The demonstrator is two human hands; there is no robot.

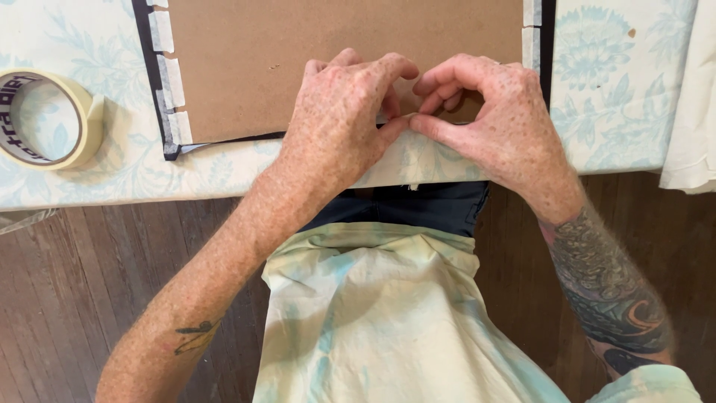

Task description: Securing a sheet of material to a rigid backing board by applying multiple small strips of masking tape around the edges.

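A brown backing board (298, 60) lies on a dark frame (155, 82) near the table's front edge. Short strips of pale masking tape (171, 82) run down the board's left edge, and more tape shows at its upper right corner (531, 30). My left hand (335, 127) and my right hand (496, 123) meet at the board's lower edge. Both thumbs and forefingers pinch a small piece of pale tape (399, 119) between them. The board's lower edge under the hands is hidden.
A roll of masking tape (45, 119) lies on the table at the left. The table wears a pale floral cloth (619, 89). A white fabric (693, 112) hangs at the right. Dark wooden floor (89, 276) shows below the table edge.
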